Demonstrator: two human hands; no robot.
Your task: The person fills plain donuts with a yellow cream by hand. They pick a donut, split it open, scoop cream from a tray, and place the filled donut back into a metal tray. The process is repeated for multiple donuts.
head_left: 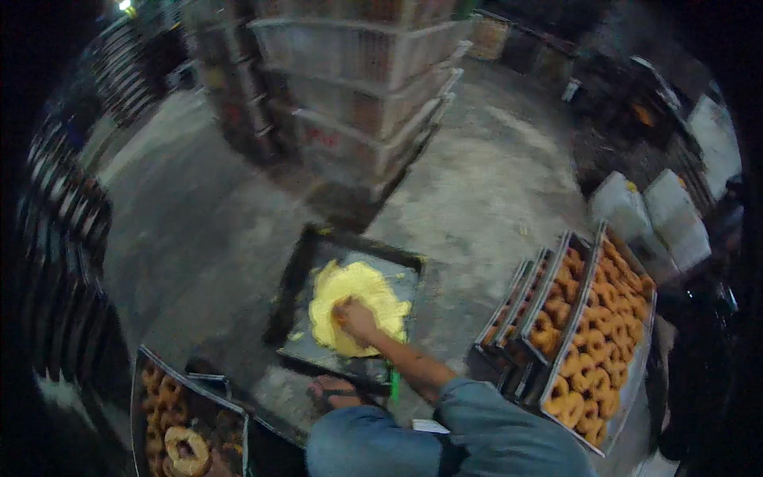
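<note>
At the lower left, my left hand point(219, 466) shows only partly at the picture's bottom edge, its fingers on a ring doughnut point(177, 448) with a pale face. That doughnut is above a metal tray point(138, 411) of browner ring doughnuts point(161, 387). My right hand point(357, 319) reaches down into a thick yellow spread point(381, 292), which lies in a broad patch on a dark-rimmed tray point(411, 286) on the floor. A brownish edge shows at its fingertips, but blur hides whether it grips something.
Stacked trays point(572, 334) heaped with ring doughnuts point(596, 364) stand at the right, with white jugs point(623, 206) behind. A tall stack of crates point(351, 77) rises from the concrete floor point(197, 238) ahead. My sandalled foot point(334, 392) is close to the spread's tray.
</note>
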